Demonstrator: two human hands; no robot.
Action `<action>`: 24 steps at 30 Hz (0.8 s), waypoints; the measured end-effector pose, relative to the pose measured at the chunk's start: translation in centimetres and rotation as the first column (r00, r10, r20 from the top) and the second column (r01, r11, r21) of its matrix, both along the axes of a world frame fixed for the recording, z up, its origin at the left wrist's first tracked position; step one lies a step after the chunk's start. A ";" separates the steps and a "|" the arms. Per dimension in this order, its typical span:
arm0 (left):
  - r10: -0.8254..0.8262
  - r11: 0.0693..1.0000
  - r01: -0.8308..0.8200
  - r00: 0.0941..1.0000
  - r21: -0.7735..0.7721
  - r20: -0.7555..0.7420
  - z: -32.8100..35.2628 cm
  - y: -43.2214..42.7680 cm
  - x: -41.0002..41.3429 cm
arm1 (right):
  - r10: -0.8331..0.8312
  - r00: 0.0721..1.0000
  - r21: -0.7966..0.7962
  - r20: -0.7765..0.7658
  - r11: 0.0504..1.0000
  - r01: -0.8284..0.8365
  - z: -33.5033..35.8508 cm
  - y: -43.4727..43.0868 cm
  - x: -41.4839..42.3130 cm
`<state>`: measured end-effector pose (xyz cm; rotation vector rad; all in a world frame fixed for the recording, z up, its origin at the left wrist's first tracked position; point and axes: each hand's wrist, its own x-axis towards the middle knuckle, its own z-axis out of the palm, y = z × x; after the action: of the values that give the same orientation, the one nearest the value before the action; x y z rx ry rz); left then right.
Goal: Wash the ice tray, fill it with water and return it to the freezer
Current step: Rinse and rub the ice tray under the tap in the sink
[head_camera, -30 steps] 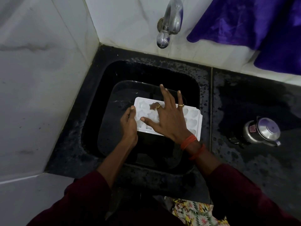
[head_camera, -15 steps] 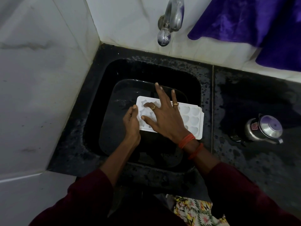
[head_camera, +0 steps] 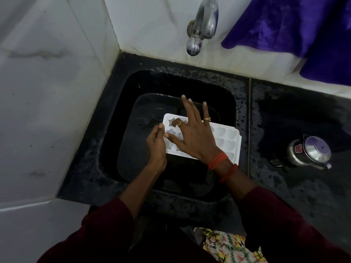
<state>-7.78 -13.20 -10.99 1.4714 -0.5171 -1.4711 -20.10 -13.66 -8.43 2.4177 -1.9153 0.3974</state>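
Observation:
A white ice tray (head_camera: 227,138) with heart and star shaped cells lies level over the black sink (head_camera: 133,95). My left hand (head_camera: 156,144) grips the tray's left end, thumb on the rim. My right hand (head_camera: 193,135) lies spread over the tray's left half; its index finger is bent down into a star cell while the other fingers stretch straight past the far edge. The metal tap (head_camera: 202,25) sticks out of the wall above the sink, and no water runs from it.
White marble walls close in the left and back sides. The wet black counter (head_camera: 296,118) runs to the right, with a small steel lidded pot (head_camera: 309,151) standing on it. A purple cloth (head_camera: 296,29) hangs at the upper right.
The tray and both hands have stayed in about the same place. My right fingers shifted slightly over the cells at the left end.

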 end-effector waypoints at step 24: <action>0.012 1.000 -0.012 1.000 -0.017 0.020 0.1 -0.4 0.1 | -0.102 0.995 0.007 0.022 0.995 0.102 -0.3 0.2 0.6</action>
<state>-7.67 -13.58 -10.87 1.4746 -0.5306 -1.4405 -19.47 -13.48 -8.72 2.3159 -2.0416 0.4165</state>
